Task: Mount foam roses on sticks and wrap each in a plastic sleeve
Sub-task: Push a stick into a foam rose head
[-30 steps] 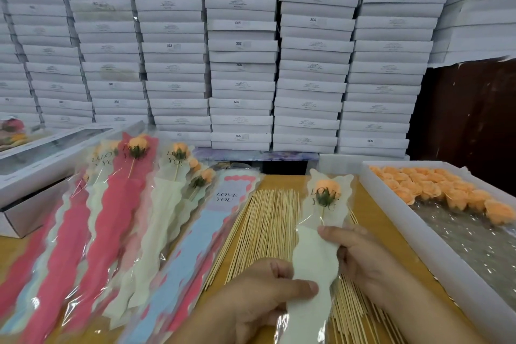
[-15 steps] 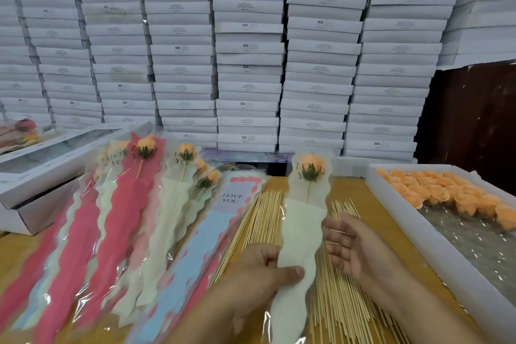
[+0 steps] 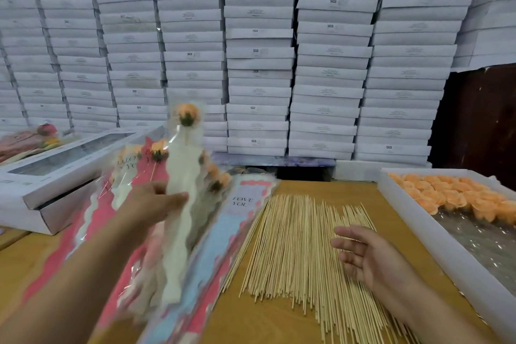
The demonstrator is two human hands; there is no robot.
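Holding a finished orange foam rose in its white-backed clear plastic sleeve [image 3: 181, 198] above the wrapped pile [image 3: 92, 220] at the surface's left edge, the left hand [image 3: 152, 204] pinches it; the right hand [image 3: 368, 257] hovers relaxed over the loose bamboo sticks [image 3: 296, 246]. Many unmounted orange foam roses [image 3: 458, 195] wait in the white tray [image 3: 418, 220] at the right edge. Sleeves read "LOVE YOU"; stacked boxes [image 3: 329, 64] read "SGS".
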